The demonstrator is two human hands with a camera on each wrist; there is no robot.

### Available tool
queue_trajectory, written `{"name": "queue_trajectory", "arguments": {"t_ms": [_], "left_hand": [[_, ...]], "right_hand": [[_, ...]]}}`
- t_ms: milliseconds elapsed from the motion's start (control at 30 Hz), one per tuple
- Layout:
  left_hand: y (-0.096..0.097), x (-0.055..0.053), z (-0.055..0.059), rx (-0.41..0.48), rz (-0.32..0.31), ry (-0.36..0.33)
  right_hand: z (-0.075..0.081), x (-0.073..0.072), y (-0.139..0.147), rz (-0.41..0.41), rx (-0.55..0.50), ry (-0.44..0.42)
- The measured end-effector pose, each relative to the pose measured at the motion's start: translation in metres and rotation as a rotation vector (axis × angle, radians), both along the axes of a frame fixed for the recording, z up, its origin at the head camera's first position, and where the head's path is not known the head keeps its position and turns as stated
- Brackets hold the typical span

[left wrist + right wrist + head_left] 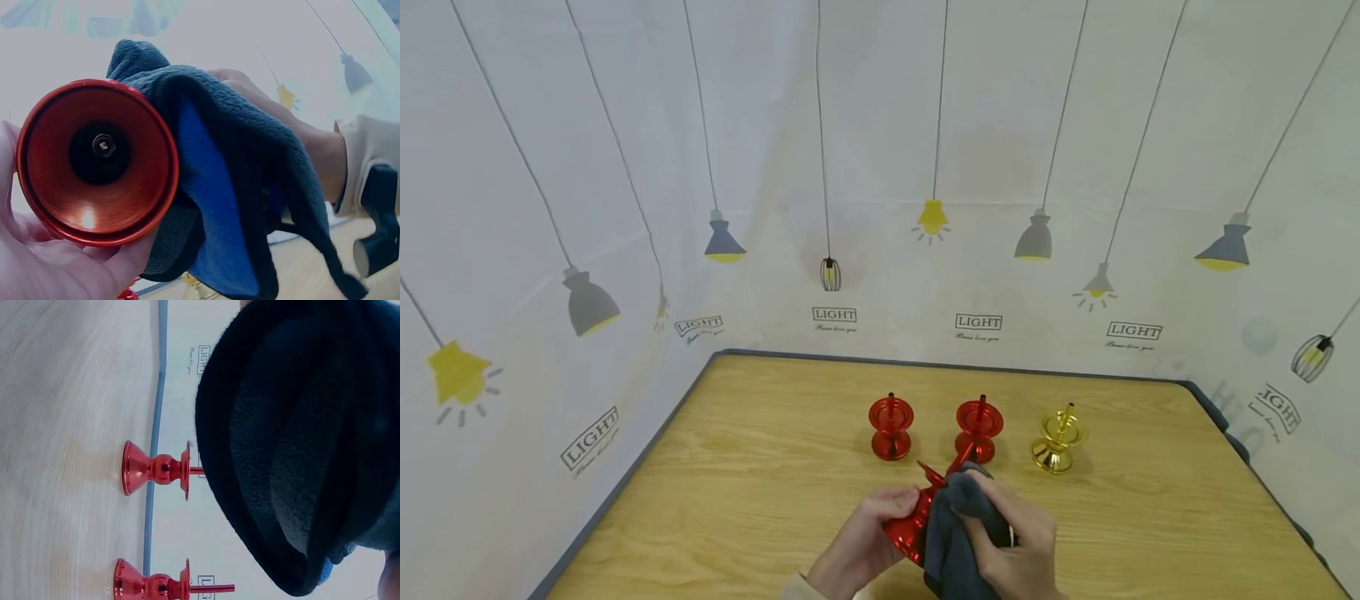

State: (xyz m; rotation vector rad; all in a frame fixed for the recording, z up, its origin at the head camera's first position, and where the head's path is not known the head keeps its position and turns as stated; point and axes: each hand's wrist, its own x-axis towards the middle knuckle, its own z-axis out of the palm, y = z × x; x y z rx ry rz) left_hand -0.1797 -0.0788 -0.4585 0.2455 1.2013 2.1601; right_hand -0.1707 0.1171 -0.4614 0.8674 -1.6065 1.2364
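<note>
My left hand (867, 533) grips a shiny red metal candle holder (912, 527) by its flared base, tilted with its spike up and to the right. In the left wrist view the hollow underside of the base (97, 219) faces the camera, a small screw at its centre. My right hand (1018, 533) pinches a dark grey-blue cloth (958, 533) against the holder's dish and side. The cloth's bright blue inner face (215, 206) shows in the left wrist view. In the right wrist view the cloth (300, 437) hides the right hand's fingers and the held piece.
Two red candle holders stand upright behind the hands, one on the left (891, 429) and one in the middle (979, 421). To their right stands a gold candle holder (1056, 446). The wooden table (737, 467) meets a lamp-patterned curtain (880, 167) at its edges.
</note>
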Motion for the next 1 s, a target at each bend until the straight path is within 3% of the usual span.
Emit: {"name": "queue_trajectory", "arguments": {"t_ms": [200,433,533,633,767,900,1000], "left_hand": [[0.0,0.001,-0.001,0.025,-0.01,-0.11],[0.001,0.002,-0.005,0.077,-0.05,-0.17],[0.001,0.0,-0.008,0.107,-0.09,-0.11],[0.001,0.0,-0.009,0.094,-0.126,0.004],[0.006,0.002,-0.005,-0.021,-0.049,0.122],[0.012,0.005,0.0,-0.145,0.092,0.138],[0.011,0.004,0.004,-0.186,0.139,0.138]], "right_hand": [[0.002,0.0,0.0,-0.004,0.002,0.011],[0.003,0.001,0.001,0.014,-0.014,0.003],[0.003,0.002,0.002,0.004,-0.006,-0.002],[0.0,0.0,0.004,-0.002,0.002,0.001],[-0.003,-0.001,0.008,-0.023,0.02,0.01],[0.0,0.0,0.008,-0.042,0.037,0.018],[0.004,0.002,0.005,-0.039,0.035,0.035]]}}
